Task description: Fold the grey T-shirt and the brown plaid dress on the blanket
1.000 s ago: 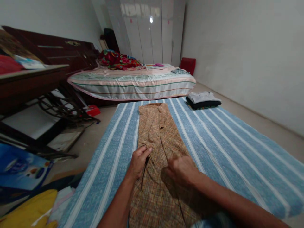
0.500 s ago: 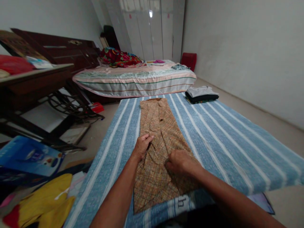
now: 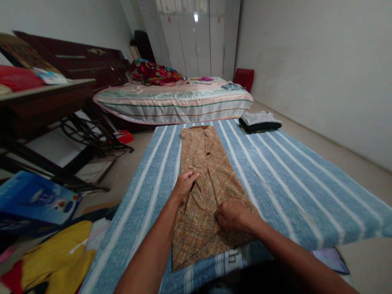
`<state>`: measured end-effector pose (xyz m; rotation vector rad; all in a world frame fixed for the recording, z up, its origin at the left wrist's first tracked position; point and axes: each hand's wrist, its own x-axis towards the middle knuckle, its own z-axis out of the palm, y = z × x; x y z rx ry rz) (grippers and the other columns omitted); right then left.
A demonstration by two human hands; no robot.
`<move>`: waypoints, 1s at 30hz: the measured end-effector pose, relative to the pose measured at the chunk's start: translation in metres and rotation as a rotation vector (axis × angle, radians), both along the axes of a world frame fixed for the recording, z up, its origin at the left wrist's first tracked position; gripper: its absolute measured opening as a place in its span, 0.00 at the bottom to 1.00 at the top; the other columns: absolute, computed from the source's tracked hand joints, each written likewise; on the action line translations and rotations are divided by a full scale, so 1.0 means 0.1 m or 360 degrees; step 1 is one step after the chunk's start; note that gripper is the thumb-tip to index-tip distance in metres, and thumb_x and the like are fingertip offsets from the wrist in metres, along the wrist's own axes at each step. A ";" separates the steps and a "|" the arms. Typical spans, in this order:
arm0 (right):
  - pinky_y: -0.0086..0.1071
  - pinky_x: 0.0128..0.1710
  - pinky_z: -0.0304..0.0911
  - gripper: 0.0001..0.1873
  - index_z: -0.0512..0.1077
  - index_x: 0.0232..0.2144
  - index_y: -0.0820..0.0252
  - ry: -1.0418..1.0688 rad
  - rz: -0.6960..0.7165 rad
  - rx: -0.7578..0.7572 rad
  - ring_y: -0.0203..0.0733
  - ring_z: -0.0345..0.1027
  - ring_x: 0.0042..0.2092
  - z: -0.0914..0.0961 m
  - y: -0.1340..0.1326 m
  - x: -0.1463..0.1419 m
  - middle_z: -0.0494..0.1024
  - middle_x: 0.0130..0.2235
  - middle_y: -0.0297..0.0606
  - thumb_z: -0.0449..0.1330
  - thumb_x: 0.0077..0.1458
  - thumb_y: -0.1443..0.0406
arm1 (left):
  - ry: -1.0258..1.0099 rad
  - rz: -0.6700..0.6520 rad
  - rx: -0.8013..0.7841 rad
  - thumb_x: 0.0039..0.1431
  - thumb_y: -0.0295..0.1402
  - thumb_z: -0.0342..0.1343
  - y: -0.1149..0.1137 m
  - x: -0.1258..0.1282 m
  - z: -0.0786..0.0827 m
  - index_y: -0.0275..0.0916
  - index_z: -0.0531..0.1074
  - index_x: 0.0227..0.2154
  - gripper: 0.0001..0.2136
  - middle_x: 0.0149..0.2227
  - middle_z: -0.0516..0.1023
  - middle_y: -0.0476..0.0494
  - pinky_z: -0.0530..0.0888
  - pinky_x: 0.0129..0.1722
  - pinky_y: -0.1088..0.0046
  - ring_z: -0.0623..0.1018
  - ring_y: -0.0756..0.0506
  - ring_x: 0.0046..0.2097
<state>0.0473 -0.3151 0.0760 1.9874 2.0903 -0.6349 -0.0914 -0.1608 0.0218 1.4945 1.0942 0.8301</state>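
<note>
A brown checked garment lies lengthwise in a long narrow shape, and whether it is a shirt or another kind cannot be made out. My left hand pinches a fold of its cloth near the left edge, about halfway along. Lower down on the right side, my right hand is closed on the fabric, its fingertips partly hidden. Creases run through the cloth between both hands. Beneath it is a blue and white striped cloth covering the surface.
Folded clothes are stacked at the far right corner. Beyond stands a bed with a red floral blanket. To the left are a sewing-machine table, a blue box and yellow clothing lower down.
My right hand has shifted very slightly, still closed on the checked cloth. My left hand keeps its pinch in nearly the same place. The view has tilted a little.
</note>
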 end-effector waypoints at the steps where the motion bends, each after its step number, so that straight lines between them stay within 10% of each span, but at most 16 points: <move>1: 0.36 0.38 0.68 0.17 0.78 0.38 0.65 0.0014 0.0012 0.0009 0.52 0.74 0.42 0.01 -0.01 -0.01 0.79 0.38 0.53 0.53 0.53 0.64 | 0.0008 -0.0003 0.0004 0.42 0.44 0.60 0.00 0.00 -0.01 0.40 0.59 0.16 0.17 0.16 0.58 0.58 0.55 0.23 0.76 0.60 0.53 0.21; 19: 0.31 0.31 0.60 0.16 0.78 0.33 0.61 0.0243 0.0041 0.0130 0.46 0.74 0.35 0.01 -0.13 -0.03 0.80 0.33 0.46 0.52 0.55 0.60 | 0.0083 -0.0004 0.0037 0.44 0.43 0.58 -0.05 0.02 0.06 0.40 0.55 0.16 0.18 0.17 0.53 0.58 0.53 0.23 0.76 0.56 0.53 0.22; 30: 0.24 0.27 0.53 0.11 0.71 0.26 0.60 0.1275 -0.0272 0.0614 0.32 0.62 0.25 -0.39 -0.28 0.05 0.71 0.23 0.30 0.52 0.54 0.63 | 0.0117 0.0021 0.0068 0.44 0.42 0.58 -0.08 0.03 0.09 0.40 0.55 0.15 0.18 0.16 0.52 0.58 0.52 0.21 0.76 0.54 0.54 0.21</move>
